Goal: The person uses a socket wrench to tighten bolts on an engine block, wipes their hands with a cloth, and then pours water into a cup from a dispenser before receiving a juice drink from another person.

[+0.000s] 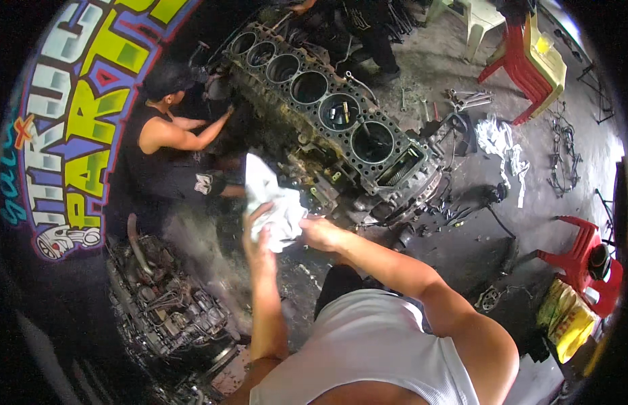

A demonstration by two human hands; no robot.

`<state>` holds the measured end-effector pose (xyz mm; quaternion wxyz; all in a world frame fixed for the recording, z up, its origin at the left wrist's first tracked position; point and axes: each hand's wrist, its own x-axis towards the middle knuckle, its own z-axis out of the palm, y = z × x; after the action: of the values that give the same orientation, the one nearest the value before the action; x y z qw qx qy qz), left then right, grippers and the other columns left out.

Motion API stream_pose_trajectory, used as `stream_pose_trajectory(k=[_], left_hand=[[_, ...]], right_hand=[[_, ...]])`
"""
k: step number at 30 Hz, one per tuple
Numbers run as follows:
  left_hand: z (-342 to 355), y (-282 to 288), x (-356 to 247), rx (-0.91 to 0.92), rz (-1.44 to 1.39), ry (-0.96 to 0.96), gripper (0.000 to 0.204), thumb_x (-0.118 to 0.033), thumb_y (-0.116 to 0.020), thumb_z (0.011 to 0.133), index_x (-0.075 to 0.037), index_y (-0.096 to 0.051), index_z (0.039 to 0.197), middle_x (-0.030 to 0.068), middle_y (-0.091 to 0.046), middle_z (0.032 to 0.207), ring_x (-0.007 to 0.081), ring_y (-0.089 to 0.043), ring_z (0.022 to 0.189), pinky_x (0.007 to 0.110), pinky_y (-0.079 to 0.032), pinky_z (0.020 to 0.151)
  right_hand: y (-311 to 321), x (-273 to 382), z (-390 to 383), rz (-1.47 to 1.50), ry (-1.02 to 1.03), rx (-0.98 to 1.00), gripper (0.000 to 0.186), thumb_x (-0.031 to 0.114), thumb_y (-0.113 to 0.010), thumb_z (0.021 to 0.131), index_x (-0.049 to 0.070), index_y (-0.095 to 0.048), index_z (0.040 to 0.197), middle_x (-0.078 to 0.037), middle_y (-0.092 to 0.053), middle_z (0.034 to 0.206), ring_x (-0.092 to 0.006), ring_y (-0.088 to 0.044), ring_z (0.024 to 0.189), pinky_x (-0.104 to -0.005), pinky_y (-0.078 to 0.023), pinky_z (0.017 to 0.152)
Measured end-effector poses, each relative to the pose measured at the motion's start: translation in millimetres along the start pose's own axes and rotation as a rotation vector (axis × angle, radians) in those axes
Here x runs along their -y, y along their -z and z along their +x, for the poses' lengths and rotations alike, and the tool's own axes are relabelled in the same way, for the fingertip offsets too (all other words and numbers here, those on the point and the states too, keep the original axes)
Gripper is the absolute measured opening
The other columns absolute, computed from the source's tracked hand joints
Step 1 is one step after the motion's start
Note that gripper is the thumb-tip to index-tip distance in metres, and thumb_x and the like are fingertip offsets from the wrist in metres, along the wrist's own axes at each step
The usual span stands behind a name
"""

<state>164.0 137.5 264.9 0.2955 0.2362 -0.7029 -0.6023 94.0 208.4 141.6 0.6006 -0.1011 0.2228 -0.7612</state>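
Note:
A crumpled white rag (277, 212) is bunched between my two hands in front of my body. My left hand (258, 233) grips it from the left side, fingers curled into the cloth. On the other side my right hand (319, 233) is closed on the rag's right edge. Beyond the hands lies a large engine block (300, 111) with a row of several open cylinder bores, its near end just ahead and to the right of the rag. Some small pieces (339, 113) rest in one of the bores.
A co-worker (175, 135) crouches left of the block; another person (371, 34) is behind it. Another greasy engine (169, 297) sits at lower left. Wrenches (471, 100), white cloths (500, 142), stacked chairs (530, 67), a red chair (577, 253) and a yellow sack (567, 320) are to the right.

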Motion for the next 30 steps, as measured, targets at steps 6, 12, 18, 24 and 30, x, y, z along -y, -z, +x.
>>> stream_pose_trajectory(k=[6, 12, 18, 24, 30], left_hand=[[6.9, -45.9, 19.0, -0.354, -0.321, 0.206, 0.036, -0.027, -0.058, 0.087, 0.0, -0.051, 0.109, 0.0114, -0.058, 0.104, 0.0221, -0.058, 0.093, 0.034, -0.047, 0.082], [-3.0, 4.4, 20.1, -0.257, -0.633, 0.581, 0.034, -0.027, -0.056, 0.087, 0.002, -0.055, 0.106, 0.0108, -0.064, 0.094, 0.0204, -0.063, 0.083, 0.034, -0.052, 0.073], [-15.7, -21.1, 15.5, 0.148, 0.881, -0.214, 0.074, -0.057, -0.027, 0.089, 0.007, -0.037, 0.125, 0.0245, -0.038, 0.128, 0.0352, -0.038, 0.121, 0.046, -0.027, 0.099], [-18.2, -15.5, 10.7, 0.314, 1.104, -0.25, 0.067, -0.048, -0.021, 0.093, 0.009, -0.044, 0.118, 0.0278, -0.043, 0.123, 0.0408, -0.037, 0.118, 0.05, -0.023, 0.099], [-34.5, -17.2, 15.6, 0.704, 0.967, 0.032, 0.038, -0.027, -0.05, 0.087, 0.007, -0.057, 0.1, 0.0244, -0.054, 0.11, 0.0362, -0.052, 0.102, 0.045, -0.04, 0.09]], right_hand=[[-9.3, -9.1, 4.6, -0.76, 0.518, -0.118, 0.039, 0.018, -0.059, 0.081, 0.006, -0.051, 0.117, -0.014, -0.054, 0.114, -0.029, -0.052, 0.105, -0.0363, -0.042, 0.092], [-30.6, 13.8, -14.2, -1.142, 0.647, 0.17, 0.042, 0.009, -0.06, 0.079, 0.005, -0.05, 0.119, -0.012, -0.054, 0.114, -0.0269, -0.051, 0.107, -0.0369, -0.038, 0.096], [-66.3, 74.1, -20.4, 0.252, 0.013, -0.11, 0.038, 0.013, -0.058, 0.084, 0.002, -0.048, 0.119, -0.009, -0.056, 0.112, -0.0206, -0.053, 0.104, -0.0338, -0.041, 0.093], [-37.4, 51.6, 13.6, -0.591, 0.26, -0.256, 0.021, 0.008, -0.055, 0.081, -0.003, -0.058, 0.099, -0.007, -0.062, 0.094, -0.0144, -0.056, 0.081, -0.0305, -0.048, 0.073], [13.9, 14.4, -29.7, -0.998, 0.3, -0.336, 0.026, 0.011, -0.055, 0.077, -0.001, -0.056, 0.1, -0.023, -0.061, 0.087, -0.0308, -0.062, 0.079, -0.0397, -0.048, 0.073]])
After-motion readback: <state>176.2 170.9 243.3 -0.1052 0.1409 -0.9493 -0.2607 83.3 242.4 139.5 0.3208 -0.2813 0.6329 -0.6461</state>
